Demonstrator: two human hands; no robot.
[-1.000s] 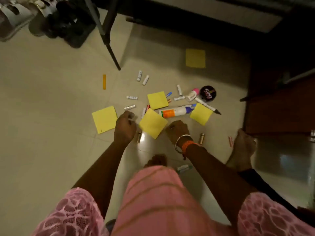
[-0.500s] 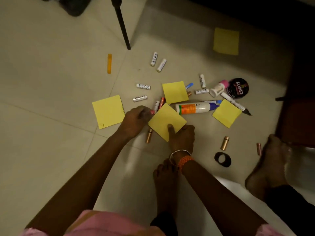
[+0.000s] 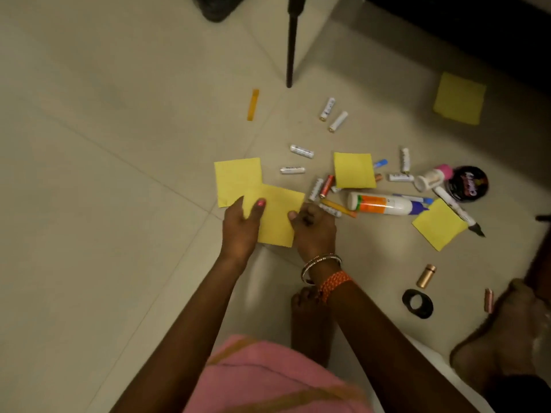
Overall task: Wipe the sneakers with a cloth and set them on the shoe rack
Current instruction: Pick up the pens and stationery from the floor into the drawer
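Yellow note [image 3: 275, 216] shifted left, both hands gripping

Five yellow sticky notes [image 3: 354, 169] lie on the floor. One glue bottle [image 3: 383, 203], one black marker [image 3: 457, 211] and one round black tin [image 3: 468, 183]. Two copper-coloured cylinders [image 3: 426, 276]; batteries uncounted, partly overlapped.
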